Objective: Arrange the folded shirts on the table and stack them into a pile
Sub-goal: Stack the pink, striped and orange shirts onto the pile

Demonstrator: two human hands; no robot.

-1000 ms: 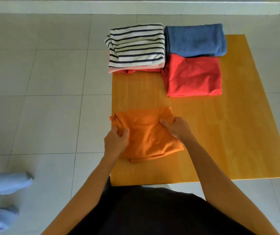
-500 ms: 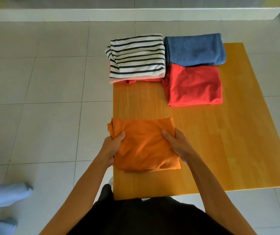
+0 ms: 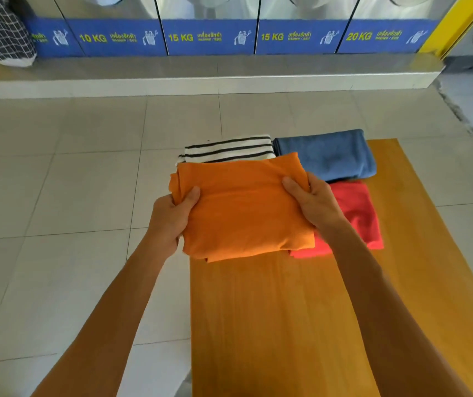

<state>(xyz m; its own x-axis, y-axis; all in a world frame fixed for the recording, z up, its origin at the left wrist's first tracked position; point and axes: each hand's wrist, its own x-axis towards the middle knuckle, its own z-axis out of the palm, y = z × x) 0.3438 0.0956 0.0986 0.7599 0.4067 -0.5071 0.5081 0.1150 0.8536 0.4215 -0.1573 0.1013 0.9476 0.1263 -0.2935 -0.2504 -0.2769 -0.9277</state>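
A folded orange shirt (image 3: 241,207) hangs in the air above the wooden table (image 3: 301,310). My left hand (image 3: 172,216) grips its left edge and my right hand (image 3: 310,203) grips its right edge, thumbs on top. Behind it at the table's far left lies a black-and-white striped shirt (image 3: 229,149), mostly covered from view by the orange one. A folded blue shirt (image 3: 327,154) lies at the far end to the right of the striped one. A folded red shirt (image 3: 355,213) lies in front of the blue one, partly hidden by my right hand.
Grey floor tiles surround the table. A row of washing machines with blue labels (image 3: 209,37) stands on a raised step beyond. A checked bag (image 3: 0,30) sits at the far left on that step.
Both hands have lifted the orange shirt off the table's near left corner and carried it forward over the striped pile. The camera has tilted up, showing the washing machines.
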